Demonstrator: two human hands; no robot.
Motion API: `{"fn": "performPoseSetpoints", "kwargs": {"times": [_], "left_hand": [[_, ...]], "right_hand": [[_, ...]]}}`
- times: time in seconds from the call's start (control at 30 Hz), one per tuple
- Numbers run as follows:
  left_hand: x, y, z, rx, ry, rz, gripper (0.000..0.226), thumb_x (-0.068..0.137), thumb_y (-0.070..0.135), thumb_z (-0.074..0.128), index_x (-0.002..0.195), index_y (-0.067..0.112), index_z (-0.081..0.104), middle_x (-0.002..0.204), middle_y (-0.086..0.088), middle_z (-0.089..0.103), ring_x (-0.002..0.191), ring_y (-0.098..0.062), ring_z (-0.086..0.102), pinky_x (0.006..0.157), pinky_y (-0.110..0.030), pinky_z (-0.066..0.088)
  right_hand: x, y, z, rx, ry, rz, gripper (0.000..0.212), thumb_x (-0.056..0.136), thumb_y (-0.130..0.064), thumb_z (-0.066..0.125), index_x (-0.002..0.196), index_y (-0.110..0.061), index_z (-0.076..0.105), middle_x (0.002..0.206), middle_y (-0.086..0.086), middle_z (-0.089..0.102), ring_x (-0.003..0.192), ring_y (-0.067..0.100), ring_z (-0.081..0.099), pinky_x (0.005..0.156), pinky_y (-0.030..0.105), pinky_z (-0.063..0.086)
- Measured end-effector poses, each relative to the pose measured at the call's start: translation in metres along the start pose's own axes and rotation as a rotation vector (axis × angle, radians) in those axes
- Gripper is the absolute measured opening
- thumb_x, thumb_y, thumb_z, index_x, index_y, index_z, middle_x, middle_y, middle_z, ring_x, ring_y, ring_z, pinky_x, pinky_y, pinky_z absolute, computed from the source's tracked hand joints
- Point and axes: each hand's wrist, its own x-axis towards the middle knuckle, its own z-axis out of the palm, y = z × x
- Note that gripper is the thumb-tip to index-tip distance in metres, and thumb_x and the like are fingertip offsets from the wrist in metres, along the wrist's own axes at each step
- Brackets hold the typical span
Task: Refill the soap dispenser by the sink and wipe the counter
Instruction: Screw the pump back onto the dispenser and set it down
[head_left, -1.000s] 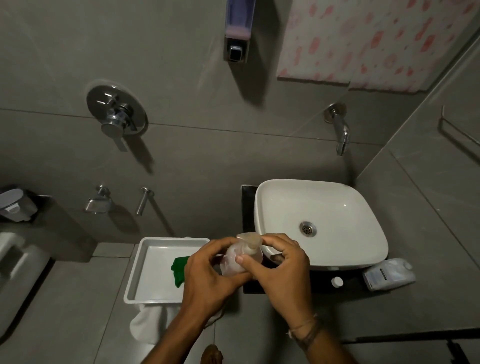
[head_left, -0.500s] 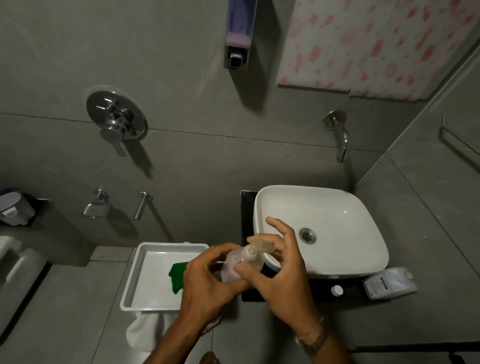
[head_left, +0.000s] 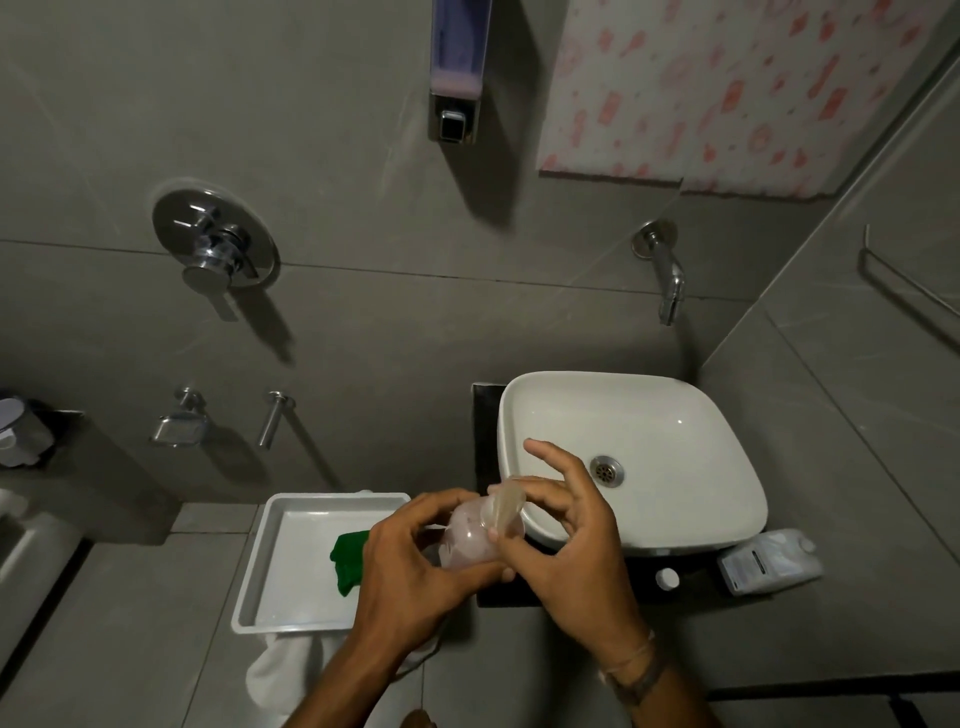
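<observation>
A small clear soap bottle (head_left: 470, 540) with pinkish liquid is held in front of the white basin (head_left: 675, 415), over the near edge of the dark counter (head_left: 485, 415). My left hand (head_left: 410, 566) wraps its body from the left. My right hand (head_left: 566, 540) pinches the pale pump top (head_left: 504, 504) with thumb and fingers, the index finger raised. A white refill jug (head_left: 769, 561) lies on its side on the counter to the right, with a small white cap (head_left: 666, 577) beside it. A green cloth (head_left: 348, 564) lies in the white tray (head_left: 270, 561).
A wall soap dispenser (head_left: 457, 73) hangs above the basin's left, and a chrome spout (head_left: 667, 275) sticks out over the basin. A shower mixer (head_left: 215, 244) and taps sit on the left wall. White fabric (head_left: 283, 670) hangs below the tray.
My right hand has shifted on the pump top, turning it, with the fingers spreading and the index finger lifting. The pump head now tilts toward the basin. The left hand keeps its hold.
</observation>
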Motion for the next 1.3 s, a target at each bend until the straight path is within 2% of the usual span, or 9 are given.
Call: {"fn": "performPoseSetpoints", "kwargs": {"times": [0.1,0.23,0.4,0.53,0.6,0.67,0.9,1.1,1.3], "left_hand": [[0.0,0.003,0.001,0.002,0.02,0.027,0.058,0.061,0.015,0.103,0.111,0.026,0.077,0.109,0.006,0.081,0.103,-0.009,0.074,0.084,-0.017,0.061],[-0.001,0.003,0.001,0.005,0.014,0.028,0.06,0.06,0.016,0.103,0.113,0.026,0.077,0.11,0.007,0.081,0.102,-0.01,0.075,0.084,-0.019,0.062],[-0.001,0.002,0.004,0.02,0.029,0.032,0.063,0.057,0.022,0.105,0.114,0.023,0.078,0.109,0.008,0.081,0.103,-0.012,0.075,0.084,-0.02,0.062],[-0.002,0.002,0.004,0.016,0.051,0.024,0.058,0.062,0.018,0.103,0.114,0.024,0.078,0.108,0.01,0.082,0.102,-0.011,0.076,0.084,-0.022,0.063],[-0.004,0.001,0.003,0.018,0.04,0.019,0.061,0.06,0.021,0.104,0.115,0.024,0.078,0.109,0.01,0.081,0.102,-0.012,0.076,0.085,-0.024,0.064],[-0.005,0.001,0.004,0.023,0.024,0.017,0.064,0.056,0.025,0.105,0.115,0.022,0.078,0.11,0.008,0.081,0.103,-0.013,0.075,0.086,-0.028,0.065],[-0.007,0.0,0.006,0.023,-0.009,0.023,0.063,0.056,0.021,0.106,0.113,0.019,0.078,0.11,0.004,0.081,0.104,-0.016,0.075,0.086,-0.03,0.065],[-0.006,-0.006,0.002,0.045,-0.058,0.033,0.066,0.055,0.024,0.107,0.114,0.024,0.078,0.11,0.007,0.081,0.103,-0.015,0.075,0.087,-0.028,0.065],[0.001,-0.005,-0.002,0.04,-0.169,0.038,0.066,0.053,0.032,0.106,0.113,0.033,0.08,0.108,0.015,0.081,0.105,-0.01,0.075,0.084,-0.02,0.061]], "right_hand": [[0.0,0.0,-0.004,-0.058,0.074,-0.014,0.087,0.065,-0.041,0.092,0.137,-0.047,0.044,0.105,-0.016,0.072,0.108,0.012,0.069,0.097,0.034,0.055],[0.002,0.0,-0.01,0.011,-0.144,0.015,0.089,0.079,-0.024,0.083,0.15,-0.046,0.033,0.134,-0.021,0.066,0.133,0.009,0.057,0.11,0.046,0.048],[-0.002,-0.006,0.001,-0.008,0.121,0.002,0.074,0.064,-0.036,0.092,0.125,-0.053,0.053,0.104,-0.024,0.075,0.104,0.006,0.072,0.093,0.041,0.06],[-0.005,-0.004,-0.001,0.014,-0.01,0.037,0.084,0.07,-0.033,0.09,0.137,-0.056,0.045,0.126,-0.024,0.069,0.122,0.001,0.064,0.103,0.024,0.052],[-0.004,-0.004,-0.005,0.066,-0.121,0.066,0.078,0.078,-0.028,0.084,0.142,-0.052,0.046,0.127,-0.022,0.07,0.123,0.001,0.063,0.106,0.03,0.053],[-0.005,-0.005,-0.004,0.059,-0.035,0.067,0.069,0.074,-0.031,0.087,0.133,-0.047,0.056,0.116,-0.025,0.074,0.113,0.001,0.069,0.1,0.038,0.058],[-0.007,-0.019,-0.005,-0.149,0.157,-0.095,0.039,0.073,-0.059,0.079,0.109,-0.054,0.066,0.109,-0.027,0.068,0.109,0.007,0.066,0.085,0.018,0.057],[0.011,-0.034,-0.031,-0.443,-0.057,-0.126,0.031,0.076,-0.052,0.073,0.107,-0.045,0.071,0.092,-0.024,0.063,0.097,0.005,0.06,0.072,0.016,0.051],[0.046,-0.058,-0.061,-0.547,-0.568,-0.195,0.031,0.083,-0.024,0.079,0.107,-0.043,0.077,0.093,-0.023,0.063,0.092,0.002,0.06,0.074,0.02,0.055]]}}
